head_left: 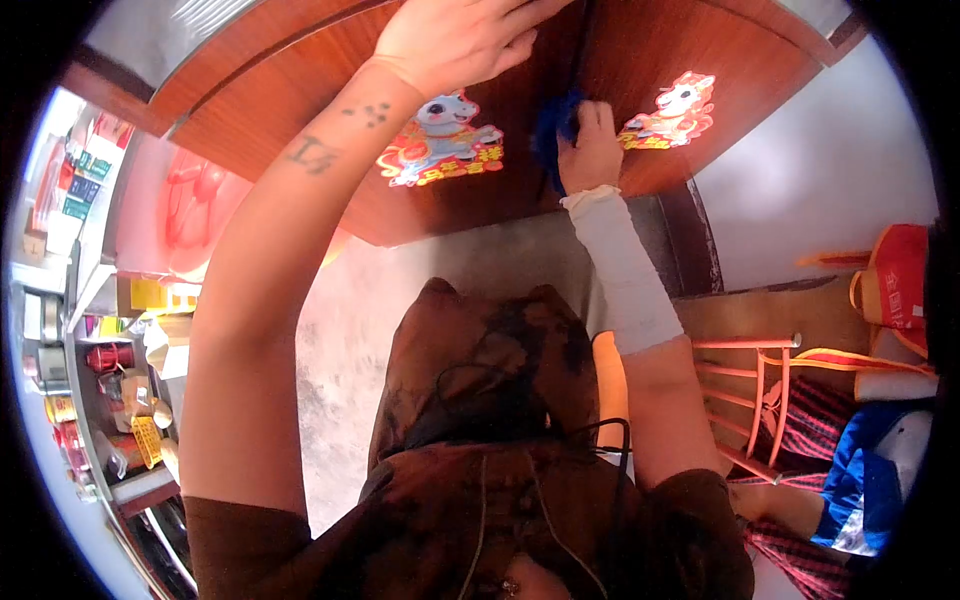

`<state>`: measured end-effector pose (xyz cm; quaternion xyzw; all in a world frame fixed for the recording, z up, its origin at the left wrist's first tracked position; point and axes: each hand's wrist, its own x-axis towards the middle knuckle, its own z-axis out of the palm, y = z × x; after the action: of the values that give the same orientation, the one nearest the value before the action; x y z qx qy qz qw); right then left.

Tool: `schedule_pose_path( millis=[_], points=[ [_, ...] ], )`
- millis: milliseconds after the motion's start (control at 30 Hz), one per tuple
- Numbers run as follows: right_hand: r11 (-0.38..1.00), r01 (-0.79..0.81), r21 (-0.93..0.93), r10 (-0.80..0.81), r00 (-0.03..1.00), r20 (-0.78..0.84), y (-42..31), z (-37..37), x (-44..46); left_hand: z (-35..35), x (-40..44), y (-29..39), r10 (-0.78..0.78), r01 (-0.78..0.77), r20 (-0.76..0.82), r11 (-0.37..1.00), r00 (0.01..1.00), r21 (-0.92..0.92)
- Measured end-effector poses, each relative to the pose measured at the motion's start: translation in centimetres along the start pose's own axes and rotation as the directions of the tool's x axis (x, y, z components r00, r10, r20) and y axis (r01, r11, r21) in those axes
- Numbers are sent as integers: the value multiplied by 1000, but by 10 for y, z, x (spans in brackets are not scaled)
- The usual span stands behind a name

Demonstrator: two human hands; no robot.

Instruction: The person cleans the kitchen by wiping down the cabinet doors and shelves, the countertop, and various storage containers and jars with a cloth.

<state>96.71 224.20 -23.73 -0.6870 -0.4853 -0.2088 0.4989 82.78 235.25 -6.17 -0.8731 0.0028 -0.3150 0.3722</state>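
Two brown wooden door panels [330, 190] fill the top of the view, with a dark gap between them. My left hand [465, 45] lies over the left panel near the top edge, its fingers stretched to the right and nothing seen in it. My right hand [590, 150], with a white wrap [620, 265] on the forearm, is closed on a fluffy blue cloth [556, 125] beside the gap. A horse sticker [445, 145] shows below my left hand. Another horse sticker [680, 108] is on the right panel, right of my right hand.
Shelves with packages [125, 400] stand at the left, near red balloons [195, 205]. At the right are a metal rack [735, 385], a red bag [900, 280] and a blue and white bag [865, 490]. A white wall [810, 190] is behind.
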Motion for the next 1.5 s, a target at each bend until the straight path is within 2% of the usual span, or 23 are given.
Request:
schedule_pose_path(
  millis=[67,133,200,233,267,333,367,400,433,533,567,667,700,767,800,933,1000,1033,1133,1300,1367,1400,1500],
  points=[
    [986,-119,-116,138,976,167,11,10,-15,-2,-1,-1,20,-19,-20,1000,1000,24],
    [998,-19,-59,24,997,77,24,9,-15,-10,-2,5,8,-8,-14,1000,1000,9],
    [993,-17,116,20,999,-25,13,-5,-13,-20,-4,16,-125,131,74,989,989,-73],
    [938,-130,322,136,991,4,-20,-21,-7,-15,-18,28,-251,226,-53,933,967,-280],
    [826,-244,508,247,967,62,-53,-37,-4,-8,-36,45,-387,274,-154,833,909,-481],
    [923,-186,337,164,982,93,-64,-35,-13,-30,-64,102,-728,557,54,472,684,-684],
    [932,-97,348,4,966,258,-69,-29,-20,-30,-77,130,-815,604,281,105,508,-790],
    [928,-6,372,-157,899,408,-75,-24,-26,-21,-96,142,-776,551,423,-118,469,-826],
    [927,-1,375,-169,891,421,-90,-16,-33,-13,-114,152,-813,576,446,-172,375,-799],
    [911,15,412,-273,771,575,-94,-14,-38,-5,-179,162,-527,398,848,-791,-57,-465],
    [910,-96,404,-200,751,629,-95,-18,-35,26,-216,181,-542,365,803,-820,-247,-441],
    [897,-206,391,-95,774,626,-86,-30,-32,78,-344,203,-144,-32,885,-984,-443,-176],
    [906,-207,370,-62,798,600,-88,-38,-25,76,-362,206,-66,-421,908,-871,-413,-254],
    [910,-157,384,-80,842,533,-72,-44,-8,100,-426,229,79,-482,823,-840,-563,-249],
    [903,-182,390,-52,853,519,-76,-52,2,115,-454,239,41,-371,786,-896,-617,-244],
    [970,106,216,-172,934,314,-100,-69,44,169,-501,223,135,-614,851,-749,-508,-248],
    [964,236,119,-261,920,292,-107,-67,62,185,-481,186,-131,-512,914,-794,-384,-329],
    [933,357,28,-352,897,267,-108,-63,71,188,-468,170,-180,-493,921,-800,-346,-342],
    [943,332,-12,-305,881,362,-102,-47,86,189,-434,146,-212,-500,935,-799,-284,-333],
    [869,453,-197,-317,817,481,-90,-36,124,199,-423,166,-201,-536,940,-779,-277,-325],
    [917,351,-187,-217,835,505,-98,-38,122,211,-433,180,-142,-496,937,-817,-320,-294],
    [844,495,-208,-346,798,493,-97,-36,122,212,-439,186,-98,-467,934,-845,-343,-260],
    [850,487,-201,-338,796,502,-93,-36,123,191,-459,182,-8,-430,904,-878,-427,-211]
  ],
)
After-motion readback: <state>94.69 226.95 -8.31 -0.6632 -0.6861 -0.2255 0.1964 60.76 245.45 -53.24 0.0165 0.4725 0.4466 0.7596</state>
